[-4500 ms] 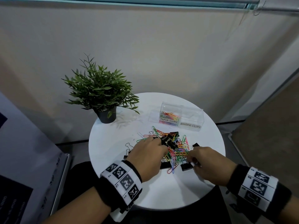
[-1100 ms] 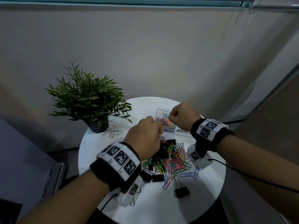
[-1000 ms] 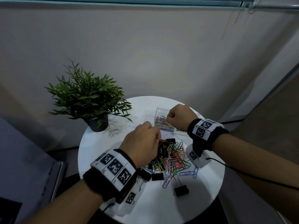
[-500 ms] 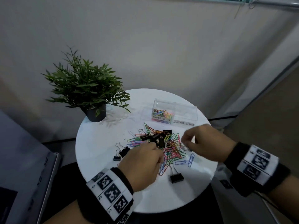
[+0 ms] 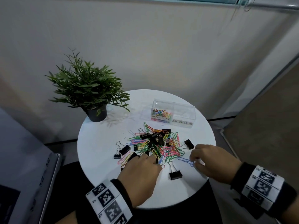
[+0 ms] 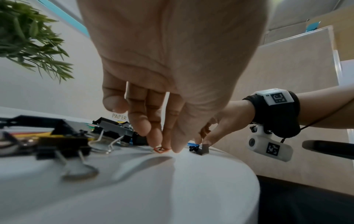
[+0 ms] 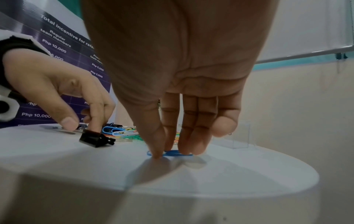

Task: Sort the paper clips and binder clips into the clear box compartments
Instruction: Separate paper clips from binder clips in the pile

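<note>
A clear box (image 5: 192, 113) stands at the back of the round white table (image 5: 100, 139). Its left compartment, labelled PAPER CLIPS (image 5: 160, 114), holds coloured clips; the BINDER CLIPS compartment (image 5: 183, 116) looks bare. A mixed pile of coloured paper clips and black binder clips (image 5: 158, 145) lies mid-table. My left hand (image 5: 153, 160) points down at the pile's near edge, thumb and fingertips pinching an orange paper clip (image 6: 161, 149) on the tabletop. My right hand (image 5: 193, 161) pinches a blue paper clip (image 7: 179, 153) that lies flat to the right of the pile.
A black binder clip (image 5: 175, 174) lies between my hands near the front edge. Two more (image 5: 123, 151) lie left of the pile, another (image 5: 189, 143) to its right. A potted plant (image 5: 87, 88) stands at the back left. A wall is behind the table.
A second ago both hands were up at the clear box. They have come back toward me, down to the pile's near edge, and now touch single clips on the table.
</note>
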